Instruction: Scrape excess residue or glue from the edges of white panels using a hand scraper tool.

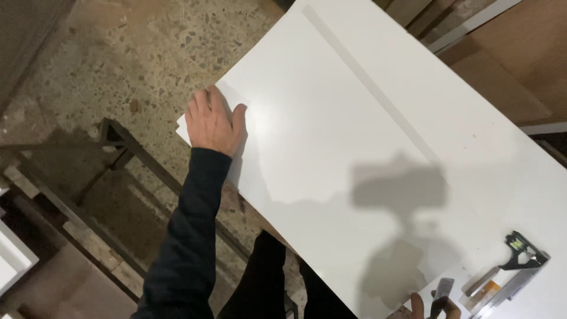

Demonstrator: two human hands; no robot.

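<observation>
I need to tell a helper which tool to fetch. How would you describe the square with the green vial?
On the big white panel, look at its near right corner. Beside the right hand lies the combination square: a dark head with a green level vial, unlike the plain pale pieces around it.

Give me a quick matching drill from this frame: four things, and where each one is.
Things:
1. left hand
2. right hand
3. combination square
4. metal frame

Places:
A. on the stone floor under the panel
B. bottom edge of the picture, holding a dark tool
C. flat on the white panel's left corner
D. lying on the panel, lower right

Pairs: 1-C, 2-B, 3-D, 4-A
</observation>
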